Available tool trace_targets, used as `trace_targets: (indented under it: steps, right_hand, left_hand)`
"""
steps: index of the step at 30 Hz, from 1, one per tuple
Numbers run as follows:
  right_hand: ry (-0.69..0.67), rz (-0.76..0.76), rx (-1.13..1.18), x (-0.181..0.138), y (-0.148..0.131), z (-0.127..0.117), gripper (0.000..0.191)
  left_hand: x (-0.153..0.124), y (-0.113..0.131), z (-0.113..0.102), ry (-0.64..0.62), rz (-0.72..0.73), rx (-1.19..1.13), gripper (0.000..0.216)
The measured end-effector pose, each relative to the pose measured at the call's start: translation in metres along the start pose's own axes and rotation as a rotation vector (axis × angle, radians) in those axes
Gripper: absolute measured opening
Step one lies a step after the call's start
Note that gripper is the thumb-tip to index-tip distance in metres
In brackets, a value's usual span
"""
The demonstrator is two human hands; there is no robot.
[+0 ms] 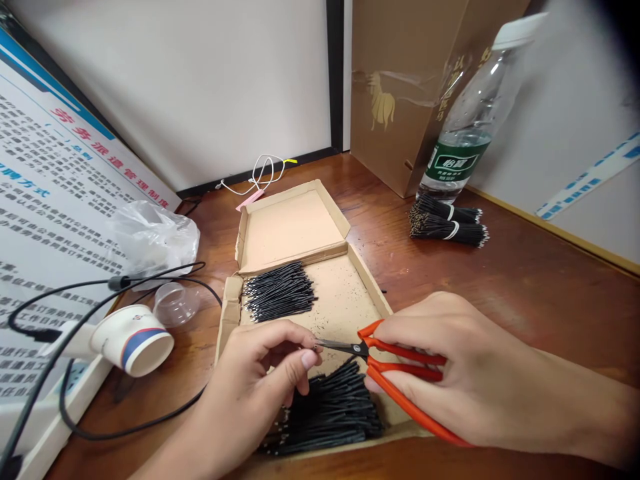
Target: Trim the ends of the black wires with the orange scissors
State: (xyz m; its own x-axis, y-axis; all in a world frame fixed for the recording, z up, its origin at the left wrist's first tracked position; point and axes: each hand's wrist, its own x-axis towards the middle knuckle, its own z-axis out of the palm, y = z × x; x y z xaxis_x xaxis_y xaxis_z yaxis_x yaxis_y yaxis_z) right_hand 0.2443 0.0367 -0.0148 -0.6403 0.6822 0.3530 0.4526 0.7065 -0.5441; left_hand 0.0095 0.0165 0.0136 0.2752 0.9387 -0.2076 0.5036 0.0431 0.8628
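Red-handled scissors (357, 349) are in my right hand (465, 367), fingers around the grips and the dark blades pointing left. The blade tips reach the fingertips of my left hand (270, 373), which is closed in a pinch. What it pinches is too small and hidden to make out. Both hands are over an open cardboard box (363, 293). A pile of short black wires (280, 291) with silvery ends lies at the box's far left. Below the scissors is a larger pile of black wires (335, 410), partly covered by my left hand.
Two banded wire bundles (447, 223) lie by a tilted-looking water bottle (460, 133) at right. On the left are a paper cup (133, 340), a clear plastic cup (175, 305), a plastic bag (155, 237) and a looping black cable (135, 437). A brown carton (390, 87) stands behind.
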Motion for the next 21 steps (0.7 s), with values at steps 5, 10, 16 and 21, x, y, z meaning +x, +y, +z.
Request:
trace_targets:
  steps: [5,10,16,21]
  right_hand:
    - [-0.042,0.028,-0.027,-0.0030,-0.0004,0.0013,0.036]
    - [-0.023,0.015,-0.019,-0.0046,0.0007,0.0043,0.035]
    - [-0.012,0.013,0.002,-0.0027,-0.0008,0.0030,0.037]
    - [0.010,0.010,0.005,-0.0001,0.0016,0.0021,0.032]
  left_hand:
    - [-0.0021,0.0016,0.0001,0.002,-0.022,-0.029,0.017]
    - [-0.0020,0.0011,0.0002,-0.004,-0.027,-0.045,0.018]
    - [-0.0018,-0.0003,0.0005,-0.013,-0.041,-0.069,0.020]
    - [-0.0037,-0.0030,0.0004,-0.007,-0.048,-0.124,0.018]
